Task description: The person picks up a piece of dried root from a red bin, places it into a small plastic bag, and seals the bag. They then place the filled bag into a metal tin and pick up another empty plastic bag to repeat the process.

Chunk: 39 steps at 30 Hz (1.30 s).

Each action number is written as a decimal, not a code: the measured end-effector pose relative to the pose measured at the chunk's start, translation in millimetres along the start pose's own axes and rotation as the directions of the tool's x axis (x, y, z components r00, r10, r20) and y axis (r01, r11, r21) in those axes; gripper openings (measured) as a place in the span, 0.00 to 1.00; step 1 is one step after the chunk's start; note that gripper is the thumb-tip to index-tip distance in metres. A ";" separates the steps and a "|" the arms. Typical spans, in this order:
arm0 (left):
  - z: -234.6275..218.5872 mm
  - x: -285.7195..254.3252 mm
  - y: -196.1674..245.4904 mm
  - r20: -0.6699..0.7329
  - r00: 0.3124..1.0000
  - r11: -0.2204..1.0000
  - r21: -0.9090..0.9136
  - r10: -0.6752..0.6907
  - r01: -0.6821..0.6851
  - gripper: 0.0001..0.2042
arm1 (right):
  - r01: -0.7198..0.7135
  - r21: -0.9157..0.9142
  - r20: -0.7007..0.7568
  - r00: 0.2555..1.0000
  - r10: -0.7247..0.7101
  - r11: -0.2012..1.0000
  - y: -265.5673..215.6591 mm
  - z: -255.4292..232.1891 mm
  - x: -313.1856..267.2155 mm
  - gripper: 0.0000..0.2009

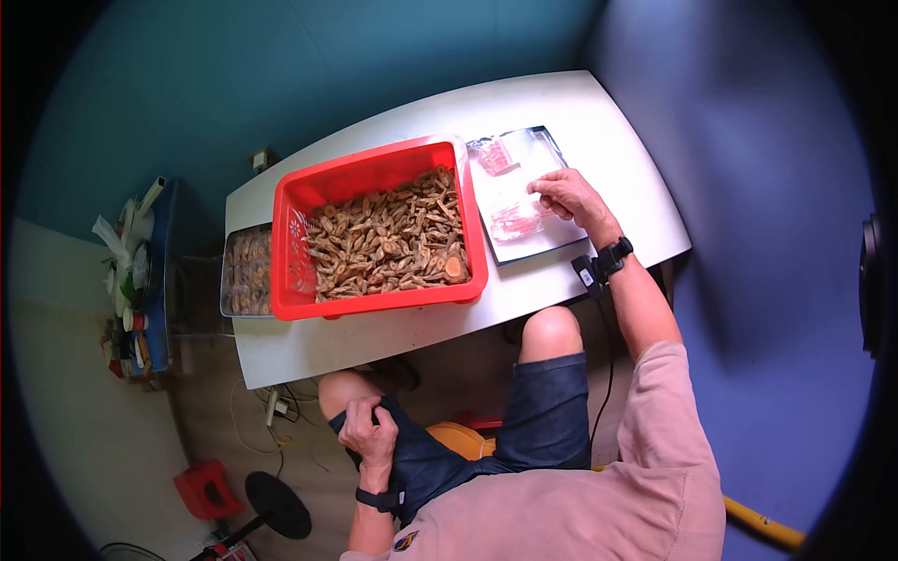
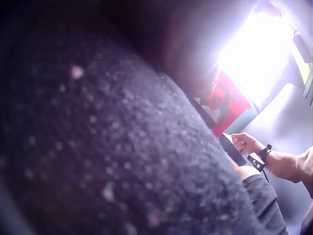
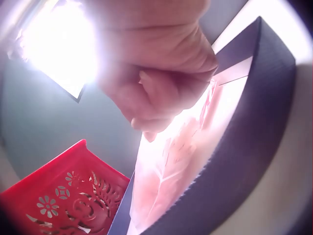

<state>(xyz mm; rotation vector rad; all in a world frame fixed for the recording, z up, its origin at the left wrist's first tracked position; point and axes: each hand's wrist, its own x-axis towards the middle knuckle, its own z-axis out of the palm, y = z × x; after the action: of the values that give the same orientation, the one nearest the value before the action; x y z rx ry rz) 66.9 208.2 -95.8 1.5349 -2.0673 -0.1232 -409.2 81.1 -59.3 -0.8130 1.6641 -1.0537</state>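
Observation:
My right hand (image 1: 569, 198) is over a shallow dark-edged box (image 1: 547, 245) on the table. Its thumb and curled fingers pinch a clear plastic bag with pink print (image 1: 519, 221), at the bag's upper part. Close up, the right wrist view shows the bag (image 3: 164, 181) reaching down from the fingertips (image 3: 150, 135). Another pink-printed bag (image 1: 493, 156) lies at the box's far end. My left hand (image 1: 369, 432) rests on my thigh by the knee, fingers bent against the dark shorts (image 1: 421, 467); dark cloth fills most of the left wrist view.
Left of the box stands a red plastic basket (image 1: 374, 309) full of dried brown slices (image 1: 388, 234). A tray of packed slices (image 1: 247, 271) sits beyond it at the table's left end. Cables and a red stool (image 1: 208, 489) are on the floor to the left.

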 end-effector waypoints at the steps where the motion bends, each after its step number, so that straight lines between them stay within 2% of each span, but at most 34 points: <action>1: -0.6 1.1 0.8 -0.004 1.000 1.000 -0.012 0.003 -0.003 0.07 | -0.004 -0.006 0.002 1.000 0.004 1.000 0.9 0.8 2.2 0.09; 4: 0.7 1.4 0.0 -0.008 1.000 1.000 -0.032 -0.002 0.001 0.07 | -0.001 0.084 0.048 0.999 -0.003 0.997 2.3 3.4 6.3 0.08; 7: 1.4 0.2 -1.5 -0.006 1.000 0.999 -0.032 -0.006 0.006 0.07 | 0.036 0.090 -0.008 0.999 -0.036 0.995 1.6 11.1 6.2 0.09; 13: 0.9 0.9 -0.5 -0.002 1.000 0.999 -0.042 0.004 -0.004 0.08 | 0.008 -0.043 -0.011 1.000 -0.009 0.999 -3.1 17.8 9.6 0.05; 15: 1.2 0.8 -0.3 0.000 1.000 0.999 -0.041 -0.003 0.003 0.08 | -0.012 -0.137 -0.007 1.000 0.011 0.991 -6.6 19.8 11.6 0.09; 21: 1.3 1.2 -0.1 0.000 1.000 0.999 -0.042 0.005 -0.005 0.08 | -0.007 -0.334 -0.006 1.000 0.005 0.943 -16.5 24.9 15.5 0.15; 25: 2.2 1.7 -0.2 -0.001 1.000 0.999 -0.044 0.000 0.000 0.08 | -0.018 -0.354 -0.007 1.000 0.016 0.935 -18.5 28.8 17.1 0.15; 28: 2.1 2.1 0.2 -0.002 1.000 0.999 -0.041 -0.002 0.002 0.08 | -0.011 -0.323 -0.030 1.000 0.001 0.946 -8.8 28.4 25.3 0.19; 30: 2.2 2.3 0.4 -0.001 1.000 0.999 -0.040 -0.002 0.002 0.08 | -0.024 -0.352 -0.017 1.000 0.020 0.936 -11.3 26.6 24.6 0.15; 34: 3.6 1.8 -0.2 0.000 1.000 0.999 -0.033 0.007 -0.007 0.08 | -0.038 -0.342 -0.043 0.999 0.025 0.939 -15.6 28.1 21.4 0.15; 39: 3.9 2.0 0.7 -0.002 1.000 0.999 -0.035 0.016 -0.016 0.08 | -0.007 -0.378 -0.024 1.000 -0.002 0.926 -10.2 29.9 27.6 0.20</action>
<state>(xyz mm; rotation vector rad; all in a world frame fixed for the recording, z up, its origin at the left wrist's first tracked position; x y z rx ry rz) 64.0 205.6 -98.1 1.4965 -2.0650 -0.1516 -388.9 44.8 -64.9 -1.0477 1.9205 -0.7488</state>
